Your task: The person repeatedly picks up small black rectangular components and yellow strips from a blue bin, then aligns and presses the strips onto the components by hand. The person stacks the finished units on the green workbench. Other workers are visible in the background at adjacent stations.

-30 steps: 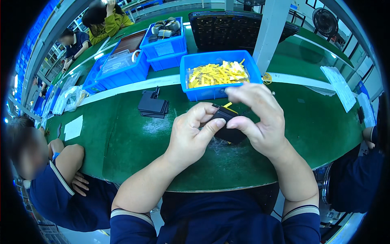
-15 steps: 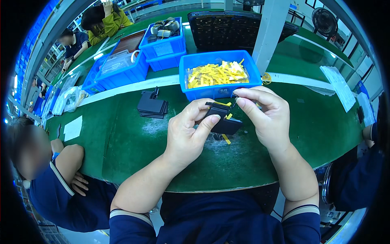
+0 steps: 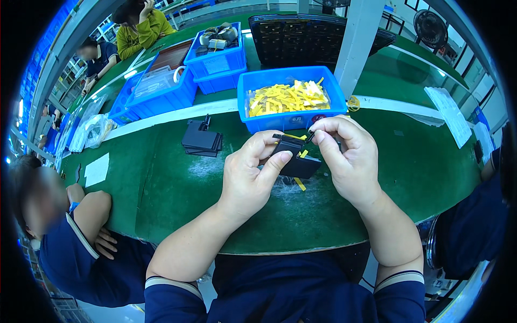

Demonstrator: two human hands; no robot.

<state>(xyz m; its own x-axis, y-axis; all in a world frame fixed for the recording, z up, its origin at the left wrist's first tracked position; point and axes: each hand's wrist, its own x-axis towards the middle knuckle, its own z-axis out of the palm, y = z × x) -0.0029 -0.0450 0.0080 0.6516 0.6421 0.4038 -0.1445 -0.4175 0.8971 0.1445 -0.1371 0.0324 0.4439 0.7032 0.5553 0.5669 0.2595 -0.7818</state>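
Observation:
Between the thumb and fingers of my left hand (image 3: 245,175) are thin black rectangular pieces (image 3: 302,168) with a narrow strip-like end, held above the table. Small yellow strips (image 3: 303,154) show on and beside them. My right hand (image 3: 351,164) has its thumb and index finger pinched on the narrow black end at the right; the fingertips partly cover it. Below the pieces, a yellow strip (image 3: 300,184) shows against the green table. To the left lies a stack of similar black pieces (image 3: 202,141). Just beyond my hands stands a blue bin (image 3: 277,124) of yellow strips (image 3: 288,100).
Blue bins (image 3: 215,65) with parts stand at the back left, near a plastic bag (image 3: 98,131). A grey post (image 3: 360,48) rises behind the yellow strips' bin. A person (image 3: 81,237) sits close at my left; another person's dark sleeve (image 3: 474,215) is at my right.
My right hand has shifted slightly left and down, closer to the black pieces. My left hand has barely moved.

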